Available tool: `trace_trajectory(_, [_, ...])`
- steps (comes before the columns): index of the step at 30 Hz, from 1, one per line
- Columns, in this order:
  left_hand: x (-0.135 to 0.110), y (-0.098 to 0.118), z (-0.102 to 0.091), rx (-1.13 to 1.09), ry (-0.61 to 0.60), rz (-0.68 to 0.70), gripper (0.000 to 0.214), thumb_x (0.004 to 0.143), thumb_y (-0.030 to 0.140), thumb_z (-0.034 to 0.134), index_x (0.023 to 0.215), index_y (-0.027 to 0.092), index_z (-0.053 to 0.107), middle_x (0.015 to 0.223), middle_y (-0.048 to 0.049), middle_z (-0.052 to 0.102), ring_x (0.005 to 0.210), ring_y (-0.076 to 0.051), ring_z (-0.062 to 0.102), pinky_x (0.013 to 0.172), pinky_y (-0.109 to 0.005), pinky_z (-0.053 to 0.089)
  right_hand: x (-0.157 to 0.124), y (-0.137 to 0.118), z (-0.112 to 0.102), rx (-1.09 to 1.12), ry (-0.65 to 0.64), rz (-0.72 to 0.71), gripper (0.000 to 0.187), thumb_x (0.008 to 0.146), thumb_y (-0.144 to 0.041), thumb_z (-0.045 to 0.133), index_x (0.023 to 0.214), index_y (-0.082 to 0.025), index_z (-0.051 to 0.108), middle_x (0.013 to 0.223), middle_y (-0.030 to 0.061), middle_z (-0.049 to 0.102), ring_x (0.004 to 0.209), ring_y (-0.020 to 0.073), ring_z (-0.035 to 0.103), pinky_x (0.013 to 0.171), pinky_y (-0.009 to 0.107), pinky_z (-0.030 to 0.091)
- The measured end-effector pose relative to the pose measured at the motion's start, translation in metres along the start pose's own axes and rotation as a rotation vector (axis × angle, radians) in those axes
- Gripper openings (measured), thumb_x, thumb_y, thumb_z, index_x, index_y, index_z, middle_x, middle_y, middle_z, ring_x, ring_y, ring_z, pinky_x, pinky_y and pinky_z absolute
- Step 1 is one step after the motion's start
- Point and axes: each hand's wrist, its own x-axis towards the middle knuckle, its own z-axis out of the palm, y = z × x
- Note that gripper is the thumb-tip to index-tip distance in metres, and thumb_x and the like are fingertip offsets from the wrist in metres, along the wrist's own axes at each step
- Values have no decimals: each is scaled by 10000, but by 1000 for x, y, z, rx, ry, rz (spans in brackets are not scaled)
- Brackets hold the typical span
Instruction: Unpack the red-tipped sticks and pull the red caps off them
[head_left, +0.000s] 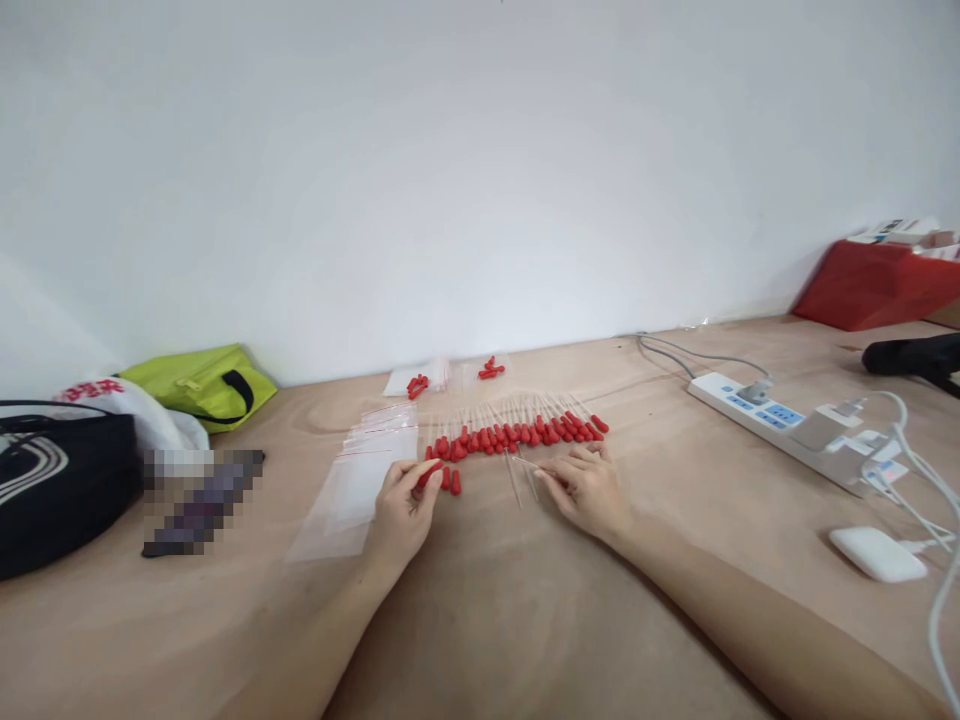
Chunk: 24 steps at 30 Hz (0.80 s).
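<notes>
A long row of red rubber bulbs on thin clear tubes lies across the middle of the wooden table. My left hand pinches one loose red bulb between thumb and fingers; two more loose bulbs lie just right of it. My right hand rests on the table with its fingertips closed on a thin clear tube. A couple of bare tubes lie between my hands. A stack of clear zip bags lies left of my left hand.
Two small bags with red bulbs lie near the wall. On the left sit a black bag, a white bag and a green pouch. At right are a power strip, cables, a white charger, a red box.
</notes>
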Motion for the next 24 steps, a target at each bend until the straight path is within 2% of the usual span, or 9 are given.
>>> trace_trajectory(3, [1, -8, 3, 8, 22, -158, 255, 741, 368, 518, 898, 175, 574, 679, 7, 537, 520, -103, 511, 505, -230, 457, -2, 0, 6, 0, -41, 46, 174, 824, -223, 468, 781, -204, 636, 617, -5, 638, 580, 109, 511, 699, 297, 277])
trace_trajectory(6, [3, -12, 5, -27, -20, -302, 276, 680, 383, 561, 852, 176, 500, 591, 46, 520, 455, -96, 505, 459, -216, 438, -3, -1, 12, -19, -64, 52, 202, 833, -199, 433, 838, -185, 635, 656, 12, 647, 609, 116, 540, 684, 288, 275])
trace_trajectory(8, [4, -12, 6, -32, -54, -350, 282, 652, 404, 583, 788, 183, 473, 569, 52, 523, 445, -95, 509, 463, -217, 438, 0, -4, 15, -43, -52, 29, 215, 834, -182, 420, 873, -168, 631, 669, 22, 648, 619, 120, 541, 668, 285, 269])
trace_trajectory(12, [7, -11, 7, -37, -112, -365, 301, 625, 452, 596, 704, 183, 486, 553, 37, 537, 472, -107, 523, 481, -230, 448, 7, -11, 22, -127, -8, -67, 213, 825, -159, 424, 853, -159, 635, 584, 14, 618, 567, 117, 502, 647, 297, 238])
trace_trajectory(16, [7, -8, 6, -52, -157, -384, 322, 637, 486, 573, 707, 177, 518, 565, 17, 561, 513, -122, 539, 509, -242, 459, 11, -13, 26, -177, -9, -128, 197, 808, -148, 439, 797, -164, 635, 539, 7, 593, 553, 113, 472, 644, 305, 219])
trace_trajectory(24, [6, -7, 5, -24, -148, -362, 313, 708, 483, 473, 716, 178, 540, 606, 1, 590, 526, -125, 543, 523, -238, 447, 7, -15, 25, -212, -55, -167, 175, 794, -156, 454, 741, -166, 620, 530, 4, 563, 570, 119, 431, 646, 309, 207])
